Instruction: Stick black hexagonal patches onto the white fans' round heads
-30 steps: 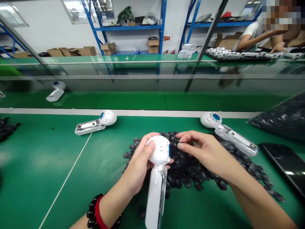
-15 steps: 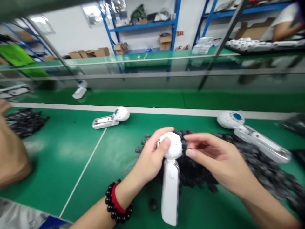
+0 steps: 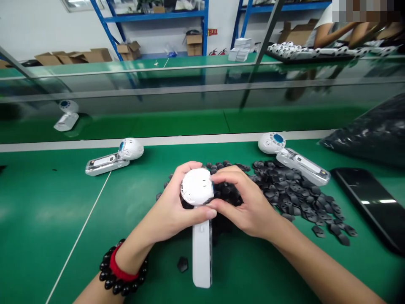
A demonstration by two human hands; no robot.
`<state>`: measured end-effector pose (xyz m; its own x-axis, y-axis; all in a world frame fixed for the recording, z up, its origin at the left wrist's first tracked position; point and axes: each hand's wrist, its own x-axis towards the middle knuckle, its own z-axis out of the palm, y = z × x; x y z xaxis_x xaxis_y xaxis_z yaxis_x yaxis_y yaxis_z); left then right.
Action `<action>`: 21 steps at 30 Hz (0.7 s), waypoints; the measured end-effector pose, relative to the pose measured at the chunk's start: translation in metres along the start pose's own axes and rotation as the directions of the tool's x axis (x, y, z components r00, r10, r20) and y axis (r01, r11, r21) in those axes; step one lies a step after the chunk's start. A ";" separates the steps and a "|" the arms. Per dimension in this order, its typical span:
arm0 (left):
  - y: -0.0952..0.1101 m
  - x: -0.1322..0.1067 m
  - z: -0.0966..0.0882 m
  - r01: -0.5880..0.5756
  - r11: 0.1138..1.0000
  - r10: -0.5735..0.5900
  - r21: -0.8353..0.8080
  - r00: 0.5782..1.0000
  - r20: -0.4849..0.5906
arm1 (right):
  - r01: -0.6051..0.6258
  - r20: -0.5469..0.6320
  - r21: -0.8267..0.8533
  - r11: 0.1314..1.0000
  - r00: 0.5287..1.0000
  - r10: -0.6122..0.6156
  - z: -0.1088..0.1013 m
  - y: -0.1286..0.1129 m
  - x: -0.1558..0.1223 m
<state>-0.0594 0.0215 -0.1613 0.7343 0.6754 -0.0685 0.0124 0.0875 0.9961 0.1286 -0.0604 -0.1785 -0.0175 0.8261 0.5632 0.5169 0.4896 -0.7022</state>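
Note:
My left hand (image 3: 169, 209) grips the round head of a white handheld device (image 3: 196, 186), whose long white handle (image 3: 201, 257) points toward me, resting on or just above the green bench mat (image 3: 53, 211). My right hand (image 3: 248, 202) presses its curled fingers against the right side of that head, and whatever lies under the fingertips is hidden. Right behind both hands spreads a pile of small black rubber parts (image 3: 287, 194). One loose black part (image 3: 182, 264) lies left of the handle. A beaded bracelet with a red band (image 3: 122, 270) circles my left wrist.
Two similar white devices with open, transparent backs lie on the mat, at left (image 3: 109, 162) and right (image 3: 295, 162). A black plastic bag (image 3: 370, 135) and a black slab (image 3: 367, 207) sit at right. Behind a glass partition (image 3: 158, 86), a co-worker's arm (image 3: 335, 33) reaches above a tray of white devices (image 3: 311, 52).
The device head has turned, showing its white back upward. My right hand has closed against it. The view has shifted, and the black pile now shows more fully at right.

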 end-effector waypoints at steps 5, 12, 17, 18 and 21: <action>-0.001 0.001 0.001 0.056 0.983 -0.051 -0.177 0.998 0.036 | -0.049 0.072 0.062 0.997 0.996 0.045 0.003 0.004 -0.002; -0.006 0.004 0.001 0.029 0.983 -0.008 -0.180 0.993 0.114 | -0.148 0.225 0.158 0.976 0.968 0.110 -0.006 0.009 0.002; -0.005 0.001 0.003 0.006 0.994 0.008 -0.106 0.992 0.123 | -0.201 0.317 0.231 0.952 0.941 0.122 -0.013 0.009 0.002; -0.005 0.001 0.003 0.001 0.995 0.012 -0.099 0.992 0.123 | -0.206 0.319 0.244 0.948 0.940 0.122 -0.014 0.008 0.003; -0.006 -0.001 0.003 -0.001 0.996 0.013 -0.087 0.991 0.135 | -0.192 0.290 0.236 0.952 0.950 0.120 -0.013 0.005 0.004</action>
<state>-0.0577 0.0183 -0.1668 0.8192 0.5715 -0.0475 -0.0477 0.1504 0.9875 0.1418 -0.0584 -0.1738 -0.2026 0.9239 0.3246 0.2935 0.3735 -0.8800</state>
